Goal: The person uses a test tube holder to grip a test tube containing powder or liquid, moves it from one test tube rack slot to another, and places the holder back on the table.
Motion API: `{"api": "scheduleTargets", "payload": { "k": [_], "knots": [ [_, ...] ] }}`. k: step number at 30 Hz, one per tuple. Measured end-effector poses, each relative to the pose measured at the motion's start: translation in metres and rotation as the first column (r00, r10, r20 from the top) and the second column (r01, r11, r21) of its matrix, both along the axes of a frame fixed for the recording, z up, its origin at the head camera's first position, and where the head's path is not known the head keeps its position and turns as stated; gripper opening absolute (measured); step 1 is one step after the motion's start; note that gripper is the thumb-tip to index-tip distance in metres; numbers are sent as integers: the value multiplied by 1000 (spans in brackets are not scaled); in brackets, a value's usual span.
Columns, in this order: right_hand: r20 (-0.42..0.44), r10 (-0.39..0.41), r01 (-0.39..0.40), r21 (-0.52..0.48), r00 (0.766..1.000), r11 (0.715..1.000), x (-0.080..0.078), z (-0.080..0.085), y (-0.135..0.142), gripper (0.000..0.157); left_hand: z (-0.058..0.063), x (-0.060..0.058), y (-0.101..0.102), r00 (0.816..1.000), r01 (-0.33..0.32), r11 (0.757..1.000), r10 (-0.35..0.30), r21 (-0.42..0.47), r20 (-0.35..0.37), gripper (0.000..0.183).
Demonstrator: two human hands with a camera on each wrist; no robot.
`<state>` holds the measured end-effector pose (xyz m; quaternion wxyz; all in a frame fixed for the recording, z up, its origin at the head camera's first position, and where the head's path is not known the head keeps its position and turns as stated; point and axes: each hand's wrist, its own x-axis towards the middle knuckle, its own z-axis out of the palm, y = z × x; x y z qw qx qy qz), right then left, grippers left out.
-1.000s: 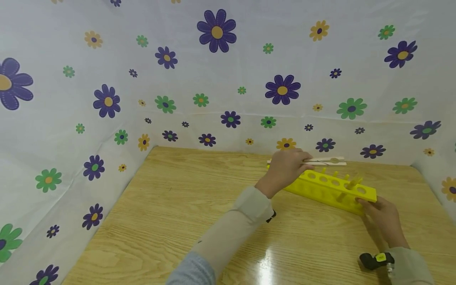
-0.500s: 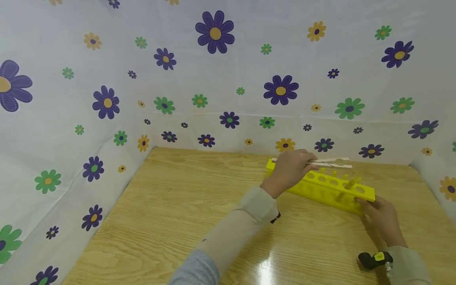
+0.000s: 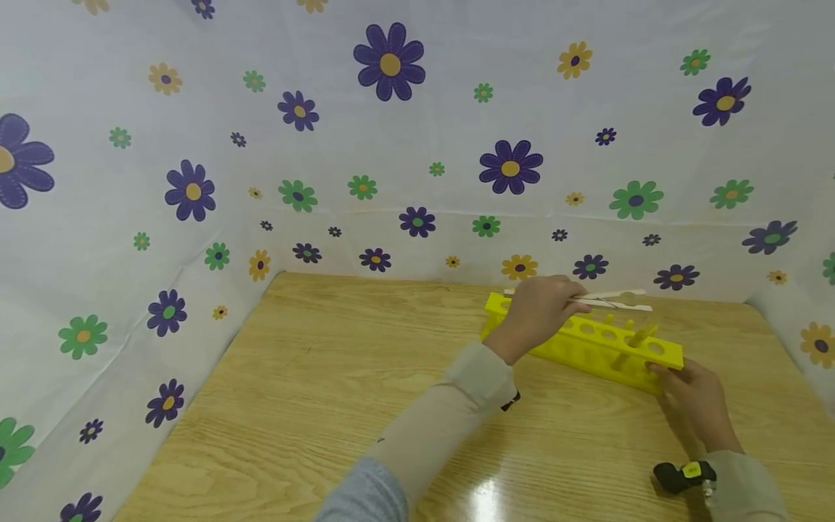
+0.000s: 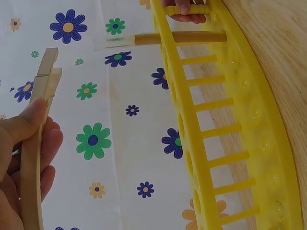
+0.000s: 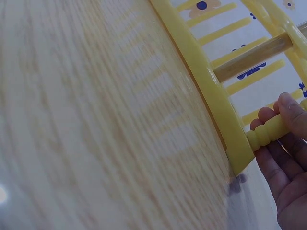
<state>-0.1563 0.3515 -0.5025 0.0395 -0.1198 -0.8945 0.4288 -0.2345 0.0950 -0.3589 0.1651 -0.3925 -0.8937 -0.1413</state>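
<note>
In the head view my left hand (image 3: pixel 536 313) is over the far-left half of a yellow test tube rack (image 3: pixel 667 354). It grips a wooden test tube holder (image 4: pixel 31 177) between thumb and fingers, the tips pointing right toward the tube. One test tube (image 4: pixel 201 37) of brownish-yellow liquid stands in a hole near the rack's right end, its clear upper part sticking out above the top plate. Between the holder's tips and the tube there is a gap. My right hand (image 3: pixel 701 400) grips the ridged end post (image 5: pixel 268 132) of the rack.
The rack stands on a wood-grain table (image 3: pixel 365 377) near its back edge. Pegs (image 4: pixel 220 132) line one side of the rack. A white flower-print sheet (image 3: pixel 365 145) encloses the table at the back and sides.
My left hand has moved slightly to the right along the rack, bringing the test tube holder's tips nearer the tube. My right hand has stayed on the end post.
</note>
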Motion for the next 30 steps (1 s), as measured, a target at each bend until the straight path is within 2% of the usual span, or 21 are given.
{"api": "scheduleTargets", "payload": {
  "k": [17,30],
  "knots": [
    [29,-4,5,-44,1000,999,0,2,0,62,-4,-1,15,999,34,999,-34,11,-12,30],
    [-11,-3,3,0,1000,1000,0,2,0,54,-3,2,24,1000,30,999,-30,-14,-7,30]
  ]
}}
